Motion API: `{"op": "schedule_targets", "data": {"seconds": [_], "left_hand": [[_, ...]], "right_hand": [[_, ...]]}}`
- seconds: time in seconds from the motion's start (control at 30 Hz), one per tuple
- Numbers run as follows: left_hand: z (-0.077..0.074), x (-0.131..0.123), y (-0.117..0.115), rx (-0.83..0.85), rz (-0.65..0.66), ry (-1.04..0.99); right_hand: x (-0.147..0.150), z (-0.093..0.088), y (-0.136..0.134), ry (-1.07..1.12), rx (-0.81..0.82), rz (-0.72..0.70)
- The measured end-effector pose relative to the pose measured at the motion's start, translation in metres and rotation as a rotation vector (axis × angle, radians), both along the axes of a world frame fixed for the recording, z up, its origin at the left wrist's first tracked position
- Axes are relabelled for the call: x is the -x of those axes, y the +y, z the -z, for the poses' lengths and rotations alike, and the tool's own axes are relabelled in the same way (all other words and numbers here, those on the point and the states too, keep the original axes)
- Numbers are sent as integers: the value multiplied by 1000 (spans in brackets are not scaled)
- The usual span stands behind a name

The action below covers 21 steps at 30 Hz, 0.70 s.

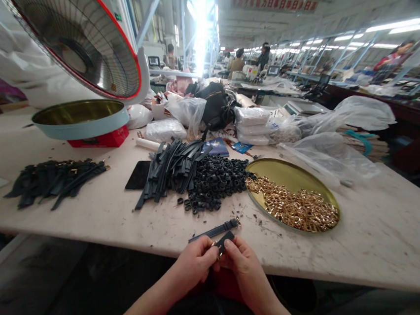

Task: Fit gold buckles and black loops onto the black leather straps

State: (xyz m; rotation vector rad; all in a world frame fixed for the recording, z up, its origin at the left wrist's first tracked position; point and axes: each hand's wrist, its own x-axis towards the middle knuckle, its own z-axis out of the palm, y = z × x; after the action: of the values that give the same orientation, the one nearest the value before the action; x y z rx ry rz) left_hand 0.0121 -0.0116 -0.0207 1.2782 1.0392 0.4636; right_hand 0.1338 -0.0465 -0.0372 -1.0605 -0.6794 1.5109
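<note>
At the table's front edge, my left hand (196, 261) pinches a small gold buckle (214, 244). My right hand (247, 269) grips the end of a black strap (225, 240) that meets this buckle; whether the strap runs through it is hard to make out. Just beyond my fingers lies another black strap with a buckle (217, 230). Farther back are a heap of loose black straps (176, 168) and a pile of small black loops (218, 181). To the right, a round gold-coloured tray (296, 166) holds many gold buckles (304, 208).
Finished-looking buckled straps (58, 179) lie at the left. A fan (84, 46) leans above a shallow oval tin (80, 121) on a red box (100, 139). Plastic bags (329, 158) and a black bag (218, 104) crowd the back. Several people are in the distance.
</note>
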Motion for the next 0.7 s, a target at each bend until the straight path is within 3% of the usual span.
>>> {"op": "schedule_targets", "data": {"seconds": [0.23,0.37,0.47,0.57,0.7], "left_hand": [[-2,-1,-11,-14,-46,42],[-5,1,-18,-152,-68,124],[-12,3,-24,-260,-40,181],[-18,5,-25,-246,27,191],[-10,6,-14,-193,45,175]], "right_hand": [[-3,5,-13,-607,-204,145],[-6,4,-21,-870,-349,172],[-10,2,-19,-723,-254,125],[-11,0,-13,-437,-129,24],[-6,3,-9,-183,-63,-51]]}}
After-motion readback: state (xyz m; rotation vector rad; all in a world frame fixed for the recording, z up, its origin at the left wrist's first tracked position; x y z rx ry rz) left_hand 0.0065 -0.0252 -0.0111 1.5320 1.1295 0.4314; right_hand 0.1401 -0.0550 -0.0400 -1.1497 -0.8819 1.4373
